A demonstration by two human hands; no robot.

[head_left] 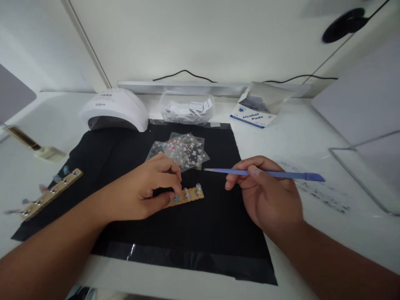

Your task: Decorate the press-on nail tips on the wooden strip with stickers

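Note:
My right hand [270,193] holds a pair of purple tweezers [281,174] level above the mat's right side, its thin silver point facing left. Over the middle of the black mat [200,233], my left hand [148,187] is closed, thumb and forefinger gripping the left part of a wooden nail tip stand [190,196]. Several small decorated nail tips stand along this holder; those on its left are covered by my fingers. Just beyond my left hand lie overlapping clear nail sticker sheets [187,150] with white, pink and orange motifs.
A second nail tip stand [58,191] carries several tips at the mat's left edge. Left of it lies a bottle with a gold cap [50,153]. At the back are a white nail lamp [114,106], a clear box [187,112] of packets, and an alcohol pads box [254,112].

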